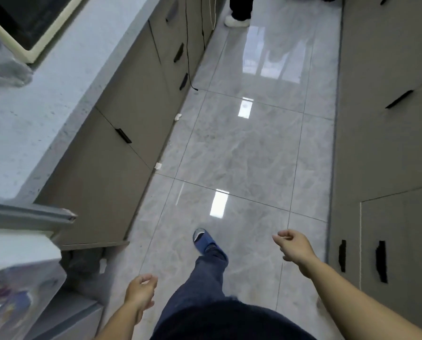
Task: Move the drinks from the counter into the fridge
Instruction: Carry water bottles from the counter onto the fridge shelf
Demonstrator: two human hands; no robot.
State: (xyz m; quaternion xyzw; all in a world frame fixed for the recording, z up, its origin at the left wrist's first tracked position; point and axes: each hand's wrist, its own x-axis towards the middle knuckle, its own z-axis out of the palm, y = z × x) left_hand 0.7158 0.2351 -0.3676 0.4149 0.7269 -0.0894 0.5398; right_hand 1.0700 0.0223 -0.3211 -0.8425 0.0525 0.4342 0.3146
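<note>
No drink shows in this view. My left hand (141, 294) hangs low at the bottom centre, fingers loosely curled, holding nothing. Over the floor at the right, my right hand (294, 245) is stretched forward, fingers loosely apart and empty. The pale grey counter (40, 111) runs along the left. At the bottom left is the open fridge (21, 273), with its grey door edge and a clear bin inside; the bin's contents are blurred.
Glossy grey floor tiles (242, 153) form an aisle between brown cabinets on the left (121, 143) and on the right (386, 148). My blue slipper (204, 239) steps forward. Another person's foot in a white shoe (237, 20) stands at the far end. Black cables hang down the left cabinets.
</note>
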